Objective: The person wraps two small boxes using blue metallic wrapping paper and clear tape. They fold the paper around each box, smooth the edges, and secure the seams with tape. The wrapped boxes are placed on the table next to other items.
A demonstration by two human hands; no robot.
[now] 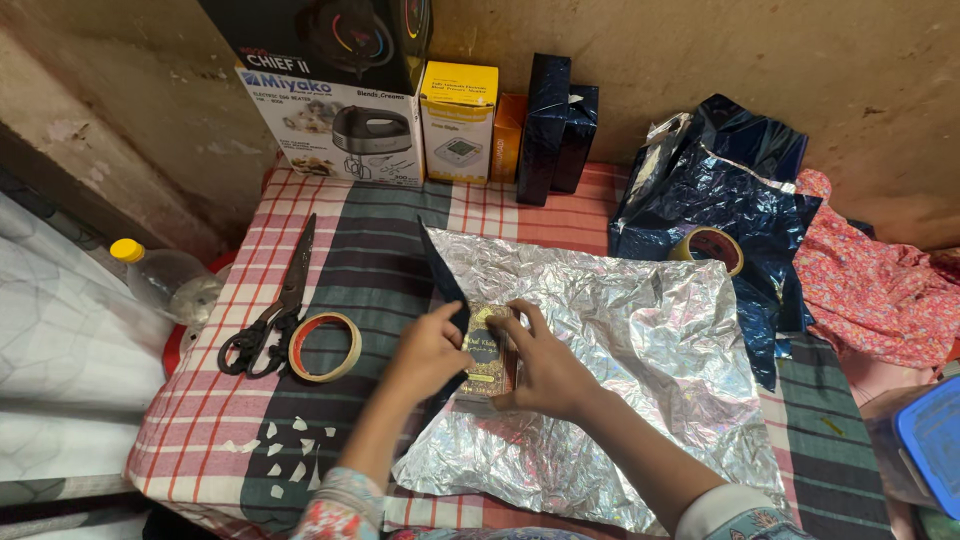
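From my seat I see both hands meeting over a small dark flat box with gold lettering (pixel 488 352), which lies near the left edge of a crinkled sheet of wrapping foil, silver side up (pixel 620 360), spread on the checked red, white and green cloth of the surface (pixel 330 270). The box's long axis runs roughly away from me, tilted a little, and it sits directly between the two grips, so neither is clearly nearer. My left hand (pixel 428 352) is on the box's left side, its grip pinching the dark blue folded-up edge of the foil (pixel 442 272) and pressing that flap against the box. My right hand (pixel 548 368) rests on the box's right side, fingers spread flat along its top and edge, holding it down rather than closing around it. The flap rises from the left, so it lies over the box from that side. Well to the left lie black-handled scissors (pixel 272 310), touching a tan roll of tape (pixel 325 347).
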